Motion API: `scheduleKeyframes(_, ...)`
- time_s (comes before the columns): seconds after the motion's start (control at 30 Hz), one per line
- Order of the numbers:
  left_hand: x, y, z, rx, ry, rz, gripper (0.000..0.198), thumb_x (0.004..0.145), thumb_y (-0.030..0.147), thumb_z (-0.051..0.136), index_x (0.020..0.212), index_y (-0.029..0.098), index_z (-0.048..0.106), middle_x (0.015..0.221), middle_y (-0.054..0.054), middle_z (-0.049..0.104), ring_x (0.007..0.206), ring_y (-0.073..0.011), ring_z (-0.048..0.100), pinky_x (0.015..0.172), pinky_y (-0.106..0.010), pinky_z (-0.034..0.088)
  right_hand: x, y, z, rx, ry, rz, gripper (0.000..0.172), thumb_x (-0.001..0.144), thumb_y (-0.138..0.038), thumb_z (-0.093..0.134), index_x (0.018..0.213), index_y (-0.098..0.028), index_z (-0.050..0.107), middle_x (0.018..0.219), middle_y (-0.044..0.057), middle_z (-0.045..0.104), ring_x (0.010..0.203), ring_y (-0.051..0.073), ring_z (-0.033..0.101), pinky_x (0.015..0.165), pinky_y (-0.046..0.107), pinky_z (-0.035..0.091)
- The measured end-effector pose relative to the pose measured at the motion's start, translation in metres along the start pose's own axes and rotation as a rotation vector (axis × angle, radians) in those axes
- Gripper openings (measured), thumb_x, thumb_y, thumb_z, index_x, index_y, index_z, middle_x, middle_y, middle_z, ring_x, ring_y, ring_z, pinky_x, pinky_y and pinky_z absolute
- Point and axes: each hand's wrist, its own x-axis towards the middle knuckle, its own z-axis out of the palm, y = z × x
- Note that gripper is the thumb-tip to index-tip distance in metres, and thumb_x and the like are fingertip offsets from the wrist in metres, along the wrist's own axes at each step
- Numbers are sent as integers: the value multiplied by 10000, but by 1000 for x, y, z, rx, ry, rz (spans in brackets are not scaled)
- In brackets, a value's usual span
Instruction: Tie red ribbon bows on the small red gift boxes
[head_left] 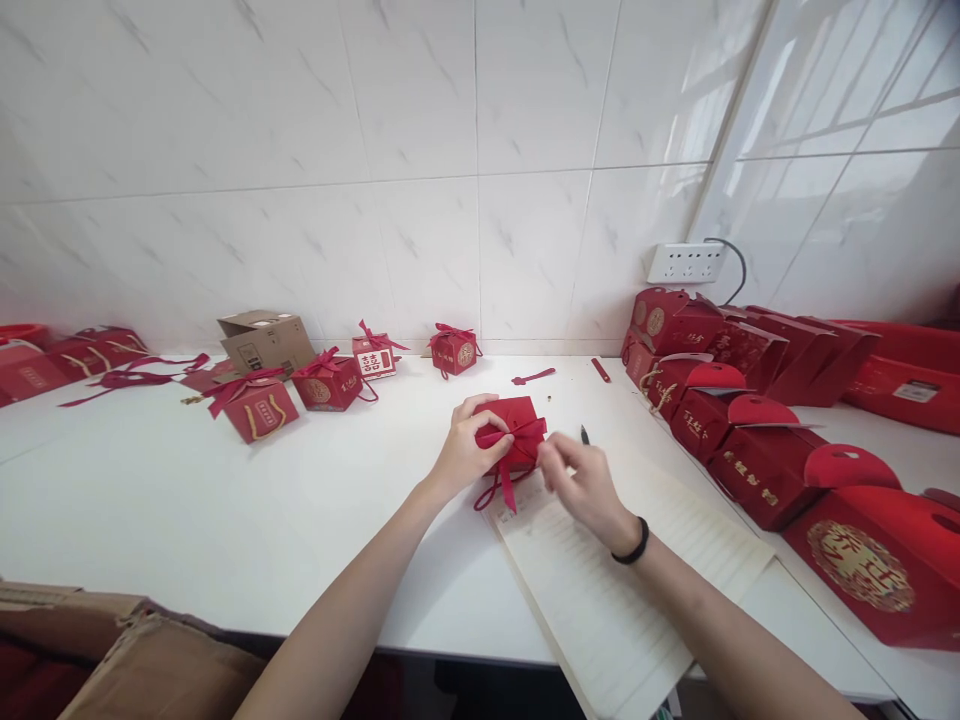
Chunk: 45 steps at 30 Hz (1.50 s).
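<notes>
A small red gift box stands on the white table in front of me, with a red ribbon tied in a bow on it and a cord loop hanging at its front. My left hand wraps round the box's left side, thumb and index finger pinching the ribbon near the knot. At the bow's right side, my right hand is closed, its fingertips at the ribbon's loop; what lies inside its fingers is hidden. Under my right forearm lies an open lined notebook, reaching close to the box.
Several ribbon-tied boxes and a brown carton stand at the left. Red gift boxes line the right, beside a red basin. A pen and ribbon scrap lie near the wall. A cardboard box sits front left.
</notes>
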Motion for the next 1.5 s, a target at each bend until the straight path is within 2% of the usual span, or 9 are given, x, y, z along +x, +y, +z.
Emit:
scheduleKeyframes(0.13, -1, 0, 1, 19, 19, 5, 37, 755, 213, 592, 723, 199, 601, 1229, -41, 485, 1180, -226, 434, 1038, -413, 335, -7, -9, 13, -144, -336, 35, 439, 868, -400, 424, 484, -200, 348, 434, -32, 392, 403, 92, 314, 430, 259, 253)
scheduleKeyframes(0.4, -2, 1, 3, 30, 54, 14, 59, 781, 225, 565, 737, 204, 598, 1209, -41, 487, 1185, -219, 424, 1034, -400, 339, -7, -16, 17, 152, -482, 367, 345, 873, -332, 374, 566, -200, 457, 526, 6, 586, 380, 122, 510, 366, 237, 367)
scheduleKeyframes(0.63, -4, 3, 6, 29, 81, -4, 47, 780, 224, 566, 748, 206, 595, 1216, -41, 487, 1195, -232, 402, 1033, -421, 335, -9, -15, 19, -430, -223, 106, 328, 783, -412, 571, 562, -206, 443, 520, 28, 565, 477, 190, 535, 480, 285, 349)
scheduleKeyframes(0.77, -4, 3, 7, 32, 88, -5, 42, 778, 215, 569, 746, 210, 596, 1207, -40, 489, 1193, -224, 405, 1036, -411, 333, -13, -12, 23, -521, -181, 31, 226, 855, -294, 449, 664, -189, 507, 558, 41, 569, 460, 171, 511, 457, 277, 312)
scheduleKeyframes(0.87, -4, 3, 7, 38, 85, 6, 41, 774, 206, 573, 740, 207, 595, 1194, -41, 497, 1179, -215, 421, 1034, -397, 334, -12, -14, 22, -300, -234, 83, 293, 861, -212, 381, 579, -194, 459, 556, 34, 569, 475, 157, 522, 471, 271, 357)
scheduleKeyframes(1.03, -2, 3, 5, 40, 74, 0, 49, 776, 211, 569, 741, 207, 604, 1199, -35, 498, 1178, -214, 424, 1033, -387, 332, -9, -16, 27, 490, -436, 531, 320, 838, -421, 474, 636, -175, 510, 670, 50, 638, 581, 168, 616, 497, 281, 506)
scheduleKeyframes(1.17, -2, 3, 5, 33, 73, 0, 53, 775, 207, 566, 746, 206, 611, 1209, -38, 491, 1180, -215, 424, 1037, -384, 329, -15, -14, 43, 908, -320, 571, 465, 648, -615, 640, 690, -162, 543, 691, 33, 626, 661, 175, 638, 618, 316, 553)
scheduleKeyframes(1.3, -2, 1, 5, 16, 64, -5, 49, 775, 209, 569, 747, 203, 609, 1213, -39, 488, 1182, -213, 426, 1039, -378, 330, -21, -13, 52, 911, -227, 575, 457, 628, -597, 677, 665, -156, 565, 660, 12, 606, 630, 148, 612, 631, 301, 544)
scheduleKeyframes(1.5, -2, 1, 5, 16, 65, 0, 54, 773, 204, 567, 735, 206, 605, 1204, -37, 491, 1178, -211, 431, 1040, -391, 329, -20, -12, 44, 776, -341, 615, 445, 649, -583, 663, 632, -147, 576, 634, 16, 603, 560, 116, 550, 566, 250, 474)
